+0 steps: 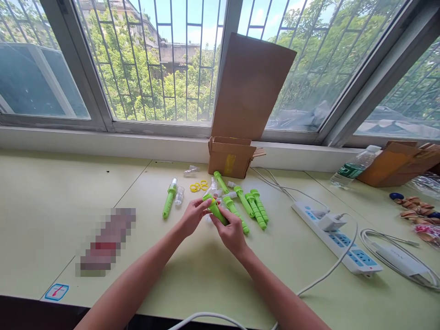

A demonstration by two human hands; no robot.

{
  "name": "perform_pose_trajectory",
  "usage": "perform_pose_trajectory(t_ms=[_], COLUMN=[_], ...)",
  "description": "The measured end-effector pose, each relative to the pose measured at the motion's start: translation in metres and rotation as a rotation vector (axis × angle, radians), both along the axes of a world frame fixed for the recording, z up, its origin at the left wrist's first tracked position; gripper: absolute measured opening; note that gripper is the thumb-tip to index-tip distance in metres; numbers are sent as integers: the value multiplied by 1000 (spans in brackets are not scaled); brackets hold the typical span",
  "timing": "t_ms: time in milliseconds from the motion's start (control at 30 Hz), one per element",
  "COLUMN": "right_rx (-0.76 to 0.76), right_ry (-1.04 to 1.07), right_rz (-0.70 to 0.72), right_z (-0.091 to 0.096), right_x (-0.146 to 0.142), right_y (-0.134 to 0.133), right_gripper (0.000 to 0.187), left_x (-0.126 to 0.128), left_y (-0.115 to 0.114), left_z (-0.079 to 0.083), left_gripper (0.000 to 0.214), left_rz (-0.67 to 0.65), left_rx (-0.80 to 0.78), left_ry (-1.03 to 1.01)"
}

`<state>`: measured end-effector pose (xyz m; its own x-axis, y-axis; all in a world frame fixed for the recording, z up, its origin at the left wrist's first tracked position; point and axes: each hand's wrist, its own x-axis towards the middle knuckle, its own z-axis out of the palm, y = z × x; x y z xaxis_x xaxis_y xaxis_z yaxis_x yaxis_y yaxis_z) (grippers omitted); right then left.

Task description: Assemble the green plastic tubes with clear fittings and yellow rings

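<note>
Both my hands hold one green plastic tube (pixel 216 210) with a threaded end, tilted over the table. The fingers of my left hand (pixel 193 217) pinch its upper end, where a bit of yellow shows. My right hand (pixel 231 227) is wrapped round its lower part. Just beyond lie several more green tubes (pixel 244 201), some ribbed. To the left, a green tube with a clear tip (pixel 169 198) lies beside a clear plastic cap (pixel 179 195). Several yellow rings (pixel 199 185) lie behind my left hand. More clear pieces are partly hidden behind my hands.
An open cardboard box (pixel 229 158) stands against the window sill. At right are a white power strip (pixel 338 240) with cables, a coiled charger (pixel 400 259), a water bottle (pixel 355 167) and another cardboard box (pixel 395 162). A pixelated patch (pixel 108 243) covers something at left.
</note>
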<state>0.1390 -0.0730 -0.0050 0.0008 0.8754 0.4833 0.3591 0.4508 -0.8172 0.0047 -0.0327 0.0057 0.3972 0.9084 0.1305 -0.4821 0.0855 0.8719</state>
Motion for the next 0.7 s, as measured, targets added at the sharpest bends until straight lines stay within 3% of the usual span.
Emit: perform_pose_trajectory(t_ms=[267,533,700], right_rx=[-173,35,55], right_ry=[50,-60,-139], right_rz=[93,-34,-73], right_z=[-4,-3,-9], right_x=[7,-1,2], right_y=[2,2,3], right_gripper=[30,33,33], left_x=[-3,3,4], left_y=[0,-1,1], left_z=[3,-2,-6], left_gripper=[35,35,33], left_rz=[-43,1,24], left_rx=[41,-21,-41], left_ry=[46,-35,-28])
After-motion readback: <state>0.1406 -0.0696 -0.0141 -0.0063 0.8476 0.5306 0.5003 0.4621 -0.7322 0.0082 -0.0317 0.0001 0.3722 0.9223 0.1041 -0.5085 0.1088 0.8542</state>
